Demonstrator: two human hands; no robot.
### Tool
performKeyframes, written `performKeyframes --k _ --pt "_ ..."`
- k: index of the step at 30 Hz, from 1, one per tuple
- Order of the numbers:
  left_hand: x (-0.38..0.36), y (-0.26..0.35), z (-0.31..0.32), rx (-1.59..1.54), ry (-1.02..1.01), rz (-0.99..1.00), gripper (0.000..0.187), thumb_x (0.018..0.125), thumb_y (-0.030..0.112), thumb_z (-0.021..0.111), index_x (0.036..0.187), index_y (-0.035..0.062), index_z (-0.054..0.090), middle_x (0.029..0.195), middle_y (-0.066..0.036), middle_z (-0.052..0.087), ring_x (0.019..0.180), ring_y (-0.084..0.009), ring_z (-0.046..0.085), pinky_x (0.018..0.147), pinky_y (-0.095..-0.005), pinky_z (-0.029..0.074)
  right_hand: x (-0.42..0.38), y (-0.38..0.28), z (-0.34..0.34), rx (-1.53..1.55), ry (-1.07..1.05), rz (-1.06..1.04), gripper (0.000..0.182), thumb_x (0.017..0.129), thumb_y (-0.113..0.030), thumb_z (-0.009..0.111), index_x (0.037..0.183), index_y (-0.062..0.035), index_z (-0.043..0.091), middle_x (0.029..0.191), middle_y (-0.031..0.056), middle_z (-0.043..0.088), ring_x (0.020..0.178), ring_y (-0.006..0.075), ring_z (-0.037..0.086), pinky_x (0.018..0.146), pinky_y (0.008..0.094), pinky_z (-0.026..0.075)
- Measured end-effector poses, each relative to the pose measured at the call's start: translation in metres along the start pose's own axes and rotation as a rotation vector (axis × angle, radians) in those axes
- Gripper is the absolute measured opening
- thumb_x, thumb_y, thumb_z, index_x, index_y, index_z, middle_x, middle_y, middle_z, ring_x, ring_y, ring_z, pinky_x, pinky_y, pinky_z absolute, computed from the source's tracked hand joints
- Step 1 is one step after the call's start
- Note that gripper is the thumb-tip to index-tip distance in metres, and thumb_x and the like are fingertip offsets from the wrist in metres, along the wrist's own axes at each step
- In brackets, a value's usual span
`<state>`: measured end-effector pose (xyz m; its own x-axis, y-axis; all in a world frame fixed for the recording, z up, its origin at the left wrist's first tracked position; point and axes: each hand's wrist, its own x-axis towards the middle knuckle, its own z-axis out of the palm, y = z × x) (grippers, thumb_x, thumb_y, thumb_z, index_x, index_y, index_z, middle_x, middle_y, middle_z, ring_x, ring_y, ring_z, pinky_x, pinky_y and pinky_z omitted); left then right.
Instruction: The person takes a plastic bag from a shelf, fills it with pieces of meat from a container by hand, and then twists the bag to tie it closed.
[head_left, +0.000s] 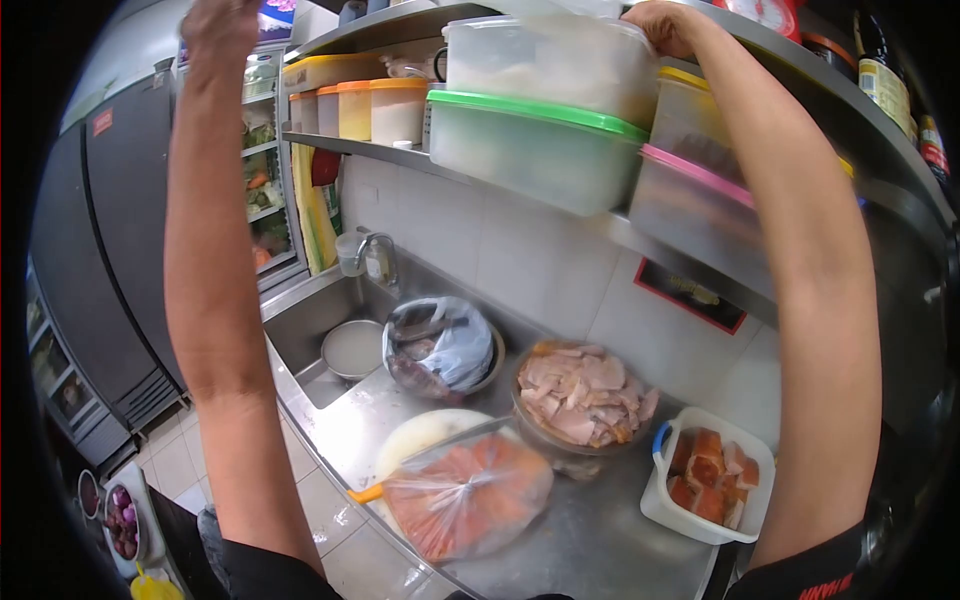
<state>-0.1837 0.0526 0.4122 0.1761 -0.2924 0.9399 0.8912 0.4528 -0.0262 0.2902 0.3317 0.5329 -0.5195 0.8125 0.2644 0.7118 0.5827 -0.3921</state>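
My right hand (665, 27) reaches up to the shelf. Its fingers are bent over the upper right corner of a clear plastic container (550, 65), which sits on top of a green-lidded container (535, 145). My left hand (222, 28) is raised at the top left, in front of the glass-door fridge and away from the shelf boxes. The frame's top edge cuts off its fingers, so their state is hidden.
Below, a steel counter holds a bagged orange-red food (470, 495) on a white cutting board (425, 432), a bowl of sliced meat (580, 393), a white tub of meat chunks (708, 480) and a bag-lined bowl (440, 345). A sink (310, 345) lies left.
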Motion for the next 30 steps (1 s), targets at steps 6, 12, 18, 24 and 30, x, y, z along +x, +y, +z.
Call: performKeyframes --k 6,12,18,24,30 --pt "-0.032 -0.172 -0.072 0.340 -0.166 -0.310 0.042 0.096 0.032 0.066 0.127 0.0039 0.060 0.123 -0.019 0.066 0.112 -0.0314 0.066 0.098 -0.0368 0.056 -0.004 -0.009 0.006 -0.146 0.044 -0.007 0.027 0.085 -0.016 0.061 0.106 -0.0067 0.075 0.084 0.0099 0.071 0.065 0.0232 0.059 0.059 0.0384 0.047" --pt "-0.096 -0.314 -0.141 -1.102 0.444 -1.255 0.035 0.100 0.021 0.063 0.116 -0.0091 0.057 0.110 -0.020 0.067 0.102 -0.0312 0.069 0.084 -0.0411 0.063 -0.010 -0.010 0.012 -0.197 0.079 -0.012 0.032 0.087 -0.025 0.057 0.106 -0.0060 0.074 0.089 0.0128 0.071 0.073 0.0272 0.062 0.067 0.0410 0.048" --pt "-0.123 -0.267 -0.201 -1.310 -0.053 -1.264 0.025 0.101 0.020 0.062 0.109 -0.0035 0.065 0.101 -0.013 0.071 0.098 -0.0189 0.069 0.081 -0.0324 0.061 -0.018 -0.001 0.009 -0.246 0.157 -0.048 0.039 0.090 -0.035 0.053 0.106 -0.0053 0.074 0.093 0.0156 0.072 0.081 0.0312 0.064 0.074 0.0435 0.050" --pt "-0.109 -0.190 -0.239 -1.324 -0.141 -1.192 0.029 0.102 0.021 0.060 0.115 -0.0039 0.065 0.110 -0.012 0.071 0.098 -0.0179 0.069 0.088 -0.0320 0.057 -0.042 0.018 0.009 -0.328 0.332 -0.116 0.048 0.093 -0.044 0.049 0.106 -0.0046 0.073 0.098 0.0185 0.072 0.088 0.0352 0.067 0.081 0.0460 0.051" --pt "-0.127 -0.173 -0.268 -1.242 -0.325 -1.227 0.031 0.102 0.020 0.060 0.121 -0.0042 0.063 0.113 -0.011 0.070 0.099 -0.0178 0.068 0.089 -0.0312 0.055 -0.120 -0.072 0.100 -0.323 0.849 -0.836 0.053 0.100 -0.044 0.049 0.127 0.0004 0.064 0.131 0.0250 0.062 0.127 0.0351 0.056 0.112 0.0433 0.039"
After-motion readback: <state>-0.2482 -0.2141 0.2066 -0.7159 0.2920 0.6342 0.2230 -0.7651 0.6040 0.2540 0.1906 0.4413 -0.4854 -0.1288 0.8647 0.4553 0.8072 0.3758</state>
